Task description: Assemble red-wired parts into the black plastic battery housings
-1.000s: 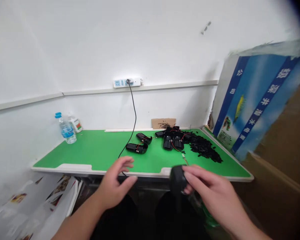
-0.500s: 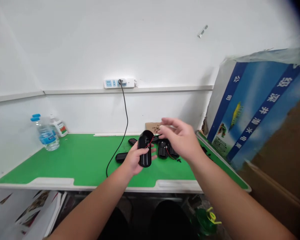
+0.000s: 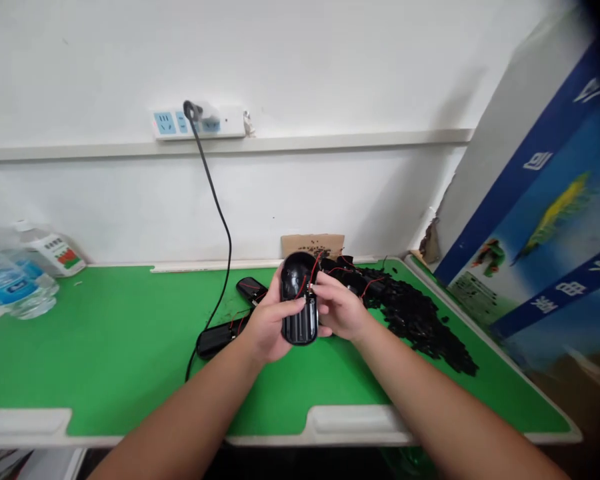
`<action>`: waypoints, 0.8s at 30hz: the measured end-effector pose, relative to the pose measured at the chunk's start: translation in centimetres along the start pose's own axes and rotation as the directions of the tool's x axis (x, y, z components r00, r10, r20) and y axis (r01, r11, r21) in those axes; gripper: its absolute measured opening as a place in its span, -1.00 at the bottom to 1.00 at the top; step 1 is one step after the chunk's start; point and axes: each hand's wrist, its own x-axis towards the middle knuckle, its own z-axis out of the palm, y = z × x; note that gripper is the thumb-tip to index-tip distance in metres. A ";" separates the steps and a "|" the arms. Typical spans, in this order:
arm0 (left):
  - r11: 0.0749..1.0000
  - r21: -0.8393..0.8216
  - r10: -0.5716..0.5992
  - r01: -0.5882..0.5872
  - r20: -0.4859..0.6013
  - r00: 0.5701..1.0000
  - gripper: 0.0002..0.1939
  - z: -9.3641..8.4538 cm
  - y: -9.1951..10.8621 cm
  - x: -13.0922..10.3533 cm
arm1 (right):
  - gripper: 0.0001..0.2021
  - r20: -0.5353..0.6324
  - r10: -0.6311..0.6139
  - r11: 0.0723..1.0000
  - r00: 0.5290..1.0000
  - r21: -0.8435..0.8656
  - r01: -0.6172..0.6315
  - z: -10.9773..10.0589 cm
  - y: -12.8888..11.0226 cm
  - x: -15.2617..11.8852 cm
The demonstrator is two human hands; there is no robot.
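Observation:
My left hand (image 3: 270, 323) is wrapped round a black plastic housing (image 3: 300, 327), thumb across its front. The housing has a rounded hollow top, a ribbed lower half like a battery compartment, and thin red wires (image 3: 316, 267) at its middle. My right hand (image 3: 343, 303) is at the housing's right edge, fingers pinched by a small shiny metal piece (image 3: 309, 288); what lies between the fingertips is too small to name. Similar black housings with wires (image 3: 217, 340) lie on the green tabletop (image 3: 145, 347) to the left, and more (image 3: 375, 283) lie behind my right hand.
A heap of small black parts (image 3: 420, 320) spreads at the right. Small dark bits sit on a cardboard piece (image 3: 313, 243) by the wall. A black cable (image 3: 225, 220) hangs from the power strip (image 3: 233, 123). Bottles (image 3: 17, 283) stand at left; a large blue box (image 3: 545, 200) at right.
My right hand has come down from above the tabletop to the housing's middle, its fingers drawing together. My left hand still holds the housing. The view has moved closer and shifted right.

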 end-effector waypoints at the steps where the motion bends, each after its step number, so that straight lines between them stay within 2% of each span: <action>1: 1.000 -0.003 -0.004 0.004 0.012 1.000 -0.13 -0.1 0.0 -0.1 | -0.69 0.010 0.025 1.000 1.000 -0.005 -0.025 0.0 0.3 -0.2; 6: 0.999 0.000 -0.032 0.032 0.078 0.996 -0.16 -0.8 -0.2 -0.4 | -0.75 0.028 0.013 1.000 1.000 -0.014 -0.013 -0.4 1.3 -0.9; 11: 0.999 0.023 -0.033 0.030 0.130 0.991 -0.23 -1.0 -0.1 -0.5 | -0.71 0.045 0.010 0.999 0.999 -0.033 -0.009 -0.7 1.2 -1.3; 20: 0.999 0.005 -0.032 0.031 0.085 0.996 -0.29 -1.2 -0.4 -0.3 | -0.66 0.033 -0.058 0.989 0.998 -0.137 0.062 -1.3 1.8 -1.0; 24: 0.999 -0.002 -0.049 0.049 0.041 0.998 -0.25 -1.2 -0.4 -0.2 | -0.65 0.036 -0.055 0.985 0.998 -0.161 0.060 -1.3 1.8 -0.7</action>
